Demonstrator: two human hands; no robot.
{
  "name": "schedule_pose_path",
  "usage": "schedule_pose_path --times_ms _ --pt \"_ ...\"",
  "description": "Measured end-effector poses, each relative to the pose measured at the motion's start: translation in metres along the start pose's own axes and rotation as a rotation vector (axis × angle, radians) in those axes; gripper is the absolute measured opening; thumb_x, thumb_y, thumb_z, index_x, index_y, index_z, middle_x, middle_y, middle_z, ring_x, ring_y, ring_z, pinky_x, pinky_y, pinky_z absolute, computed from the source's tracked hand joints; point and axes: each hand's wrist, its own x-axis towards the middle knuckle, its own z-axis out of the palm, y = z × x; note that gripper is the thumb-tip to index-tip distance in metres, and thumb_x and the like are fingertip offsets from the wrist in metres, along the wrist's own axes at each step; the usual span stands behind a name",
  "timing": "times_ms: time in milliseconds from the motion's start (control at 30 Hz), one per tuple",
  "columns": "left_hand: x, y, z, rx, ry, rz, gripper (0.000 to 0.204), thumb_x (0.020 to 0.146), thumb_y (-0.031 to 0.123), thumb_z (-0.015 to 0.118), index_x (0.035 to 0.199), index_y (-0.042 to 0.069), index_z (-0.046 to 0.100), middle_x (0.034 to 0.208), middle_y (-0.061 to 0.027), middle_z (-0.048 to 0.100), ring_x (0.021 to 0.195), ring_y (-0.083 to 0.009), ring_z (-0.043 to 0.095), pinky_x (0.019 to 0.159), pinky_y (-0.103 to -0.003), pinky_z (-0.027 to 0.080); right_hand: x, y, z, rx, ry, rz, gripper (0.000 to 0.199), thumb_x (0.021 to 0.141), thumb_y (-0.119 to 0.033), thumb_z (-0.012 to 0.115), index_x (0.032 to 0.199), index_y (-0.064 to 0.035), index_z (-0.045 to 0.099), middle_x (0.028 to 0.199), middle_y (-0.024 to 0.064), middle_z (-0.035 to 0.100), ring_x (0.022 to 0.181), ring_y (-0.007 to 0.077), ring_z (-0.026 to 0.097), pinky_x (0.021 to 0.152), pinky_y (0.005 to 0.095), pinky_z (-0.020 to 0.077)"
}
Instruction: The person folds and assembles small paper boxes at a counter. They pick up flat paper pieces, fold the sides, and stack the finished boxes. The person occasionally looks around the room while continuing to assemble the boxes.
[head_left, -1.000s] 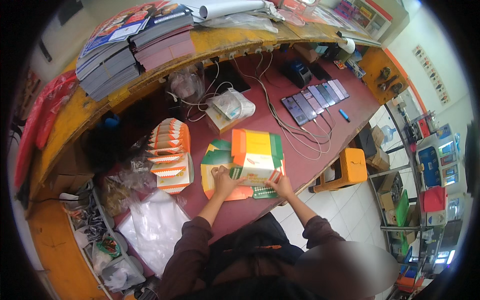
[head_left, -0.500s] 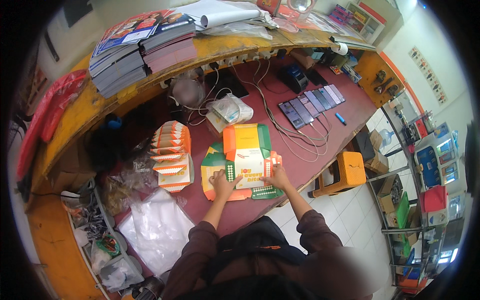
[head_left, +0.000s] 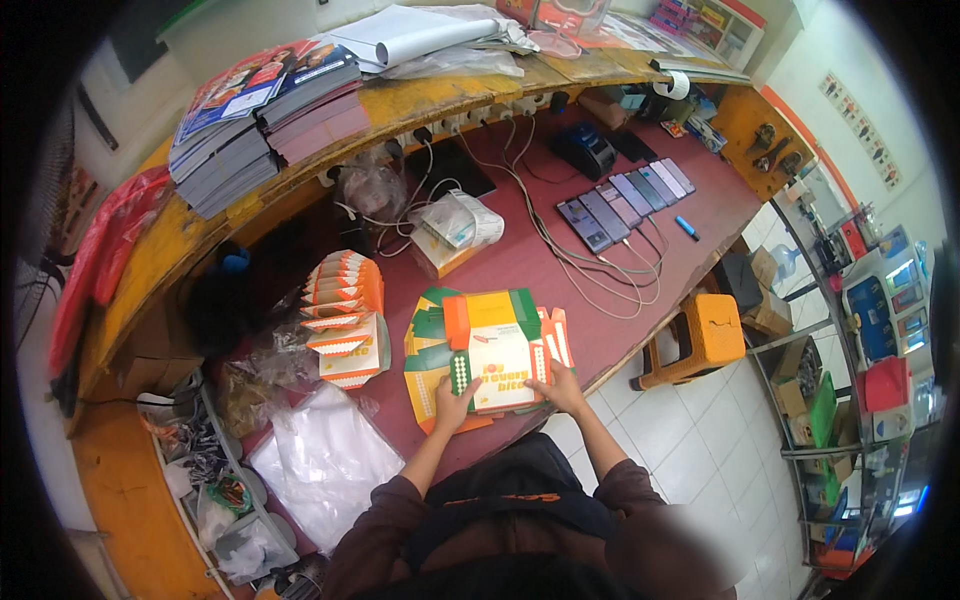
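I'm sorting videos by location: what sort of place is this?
Probably a shop or takeaway counter, judging by the row of phones, stacked leaflets and printed cartons.

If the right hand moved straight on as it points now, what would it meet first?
Probably the orange-and-white side flap of the carton; the right hand seems to touch it, though exact depth is unclear.

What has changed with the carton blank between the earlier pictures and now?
The printed carton blank has moved toward the near edge of the red table, with left hand and right hand still at its sides. Neither hand let go. The row of phones and the folded cartons stayed in place.
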Motion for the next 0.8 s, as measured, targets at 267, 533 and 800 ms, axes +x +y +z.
schedule_pose_path --times_ms 267,533,800 --pt "0.03 0.143 -0.014 -0.708 -0.241 -0.252 0.028 0.093 0.018 0.05 0.113 -0.001 0.053 0.104 -0.0088 0.061 0.089 -0.0169 0.061 0.077 -0.029 0.05 -0.022 -0.12 -0.04 -0.234 0.585 -0.574 0.053 0.07 -0.016 0.074 0.117 -0.005 0.054 0.116 0.0116 0.056 0.113 0.0228 0.052 0.089 0.0411 0.0435" --pt "0.06 0.172 -0.02 -1.09 -1.234 -0.145 0.035 0.096 0.032 0.039 0.109 0.002 0.053 0.104 -0.0146 0.059 0.092 -0.0224 0.062 0.082 -0.033 0.051 -0.025 -0.141 -0.093 -0.586 0.74 -0.508 0.029 0.072 -0.002 0.061 0.1 -0.0073 0.064 0.084 0.009 0.066 0.078 0.0294 0.063 0.068 0.0328 0.0486" --pt "0.154 0.07 0.038 0.837 -0.574 0.557 0.077 0.066 0.056 0.071 0.12 0.006 0.05 0.128 -0.0121 0.046 0.122 -0.0299 0.042 0.101 -0.051 0.032 -0.081 -0.025 -0.129 -0.112 0.987 0.027 0.025 0.089 -0.018 0.055 0.1 0.0046 0.062 0.083 0.0113 0.065 0.075 0.014 0.057 0.069 0.0283 0.0453"
